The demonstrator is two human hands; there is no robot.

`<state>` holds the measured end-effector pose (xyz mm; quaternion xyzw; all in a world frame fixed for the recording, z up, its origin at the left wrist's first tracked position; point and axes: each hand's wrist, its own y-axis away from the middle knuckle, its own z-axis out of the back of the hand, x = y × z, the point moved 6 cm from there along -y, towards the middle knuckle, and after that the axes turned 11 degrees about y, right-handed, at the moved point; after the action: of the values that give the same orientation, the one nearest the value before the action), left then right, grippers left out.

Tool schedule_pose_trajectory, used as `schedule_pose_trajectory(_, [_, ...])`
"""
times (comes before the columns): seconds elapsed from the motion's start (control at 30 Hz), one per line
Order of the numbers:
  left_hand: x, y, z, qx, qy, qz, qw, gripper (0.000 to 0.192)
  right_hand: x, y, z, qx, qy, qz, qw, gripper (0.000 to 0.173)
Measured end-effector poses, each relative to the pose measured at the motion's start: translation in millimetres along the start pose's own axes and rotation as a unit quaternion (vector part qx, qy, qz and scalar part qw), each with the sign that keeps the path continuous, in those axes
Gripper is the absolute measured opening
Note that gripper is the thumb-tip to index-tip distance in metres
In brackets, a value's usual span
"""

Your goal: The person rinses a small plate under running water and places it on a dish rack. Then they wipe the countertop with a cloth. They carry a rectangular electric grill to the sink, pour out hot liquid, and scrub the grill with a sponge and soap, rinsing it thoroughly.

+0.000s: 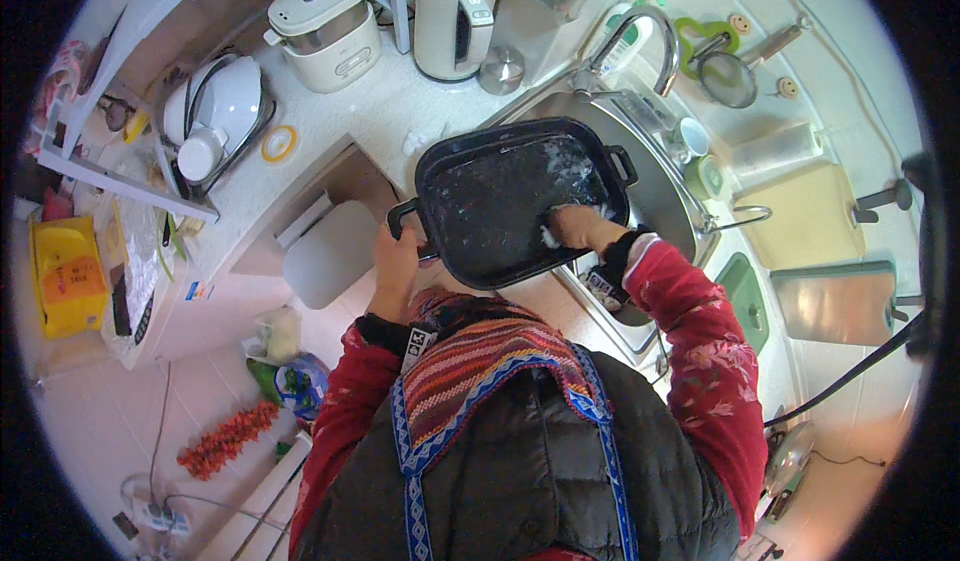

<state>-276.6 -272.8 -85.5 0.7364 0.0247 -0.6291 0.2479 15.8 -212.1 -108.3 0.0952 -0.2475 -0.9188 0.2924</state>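
A black rectangular pan (502, 208) with a loop handle at each end is held tilted over the edge of the stainless steel sink (652, 201). My left hand (397, 261) grips the handle on its left end. Inside the pan, at its lower right, my right hand (581, 227) presses a whitish wad, perhaps a cloth or scrubber, against the surface. My fingers hide most of that wad. White suds or residue streak the pan's upper right floor. Behind the pan, the chrome faucet (626, 36) arches over the sink.
A white electric cooker (322, 43), a tall blender-like appliance (454, 28) and a steel jar (502, 70) stand at the back. Left are white bowls (225, 96) in a rack. A mug (688, 139) and cutting boards (799, 216) line the right side. Below the counter is a grey bin lid (330, 253).
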Motion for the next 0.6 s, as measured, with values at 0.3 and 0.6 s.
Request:
schedule_pose_trajectory(0.3, [-4,4,0,0.014,-0.035,-0.005,0.999,0.020,33,-8,34,0.036,-0.036,-0.082,0.995,0.023])
schedule_pose_trajectory(0.6, [4,-2,-1,0.036,0.034,0.004,0.999,0.021,34,-26,26,0.051,-0.010,-0.081,0.995,0.023])
